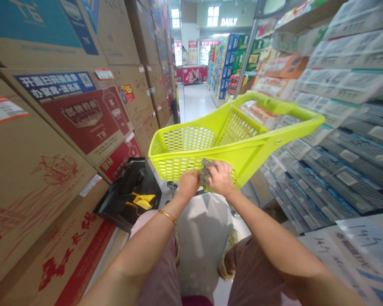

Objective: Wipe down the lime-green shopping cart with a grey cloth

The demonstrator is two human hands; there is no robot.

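Observation:
A lime-green plastic shopping cart basket point(191, 146) with a long handle point(274, 106) stands in the aisle in front of me. My left hand point(188, 183) and my right hand point(221, 177) are both pressed against its near wall. Between them they pinch a small grey crumpled cloth point(206, 170) held against the mesh. A gold bangle point(168, 216) sits on my left wrist.
Stacked cardboard cartons point(51, 140) wall the left side. Shelves of boxed goods point(344, 106) line the right. A black bag with a yellow mark point(130, 193) leans at the cartons' foot. The white floor aisle point(194, 102) runs ahead to a far display.

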